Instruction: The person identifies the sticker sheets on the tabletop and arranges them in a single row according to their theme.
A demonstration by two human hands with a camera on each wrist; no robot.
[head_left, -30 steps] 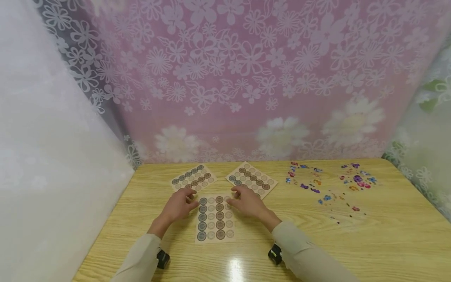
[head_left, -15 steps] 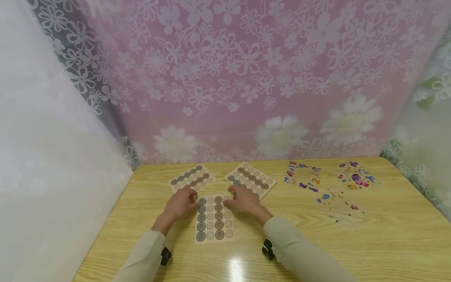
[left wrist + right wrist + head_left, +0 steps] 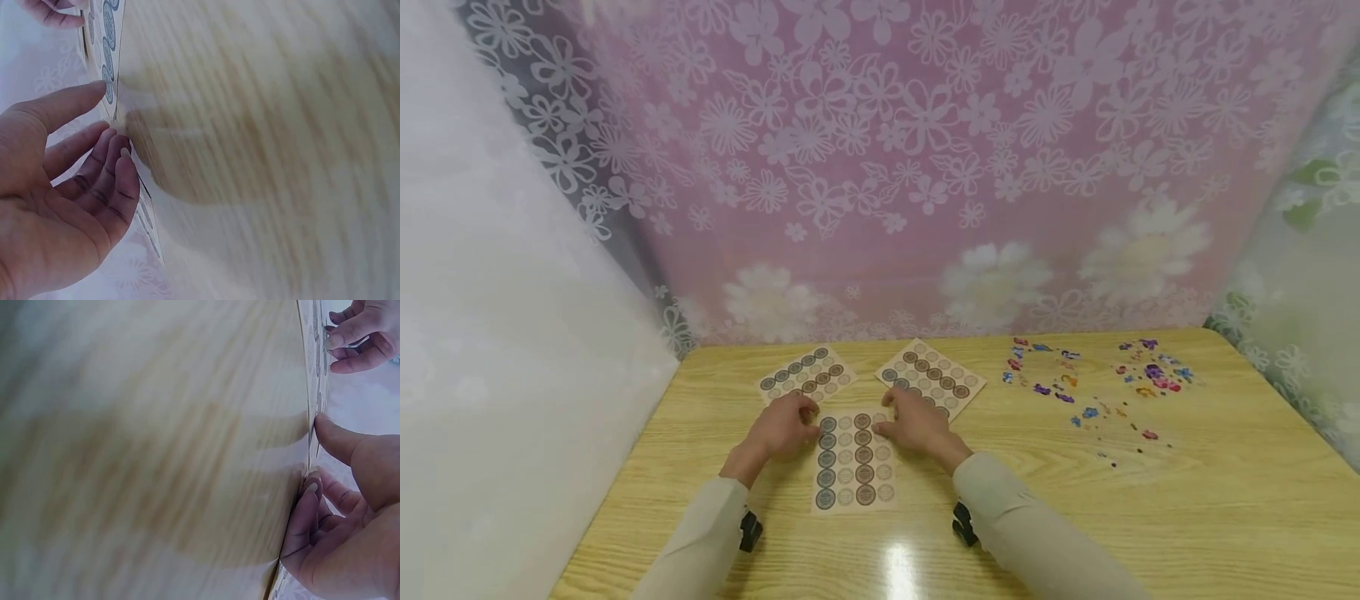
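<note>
A tan sheet of round stickers (image 3: 854, 458) lies flat on the table, with columns of blue-grey, pale and brown circles. My left hand (image 3: 780, 427) is at its upper left edge. In the left wrist view, the left thumb touches the edge of the sheet (image 3: 109, 53) and the bent fingers stay near its corner. Opposite, at the upper right edge, is my right hand (image 3: 917, 422). Its thumb rests on the sheet (image 3: 314, 356) in the right wrist view, apart from the curved fingers. Neither hand lifts the sheet.
Behind the hands lie two similar sticker sheets, one angled at left (image 3: 808, 373) and one at right (image 3: 951, 375). Small colourful flower shapes (image 3: 1153, 373) are spread over the right of the wooden table (image 3: 1195, 525). A pink floral curtain (image 3: 880, 275) hangs behind the table.
The head view has shifted slightly. The right forearm has drawn inward a little, while both hands stay at the sheet's upper edges. The sheet itself shows no clear movement on the table.
</note>
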